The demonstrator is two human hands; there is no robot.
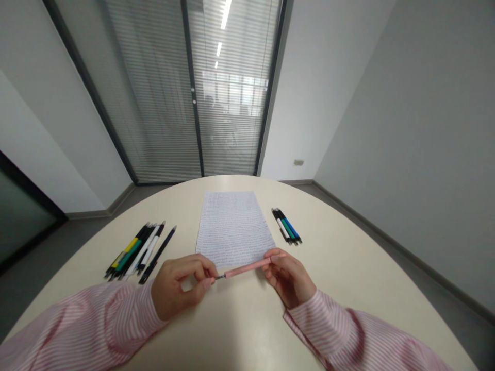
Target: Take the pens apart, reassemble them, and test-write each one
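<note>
A pink pen barrel point(247, 268) slants just above the table, near the lower edge of the paper. My right hand point(291, 277) is closed around its right end, thumb and fingers pinching it. From the barrel's left end sticks out a thin, dark metallic pen refill point(220, 277). The thumb and forefinger of my left hand point(180, 286) pinch the outer end of this refill, so its tip is hidden. A sheet of lined paper covered in handwriting point(234, 226) lies flat just beyond both hands.
Left of the paper lies a row of several pens point(135, 250) in yellow, green, white and black, with a dark blue pen point(159, 252) at its right edge. A smaller group of pens point(286, 226) lies to the right. The round cream table point(340, 268) faces a blinds-covered glass partition point(162, 103).
</note>
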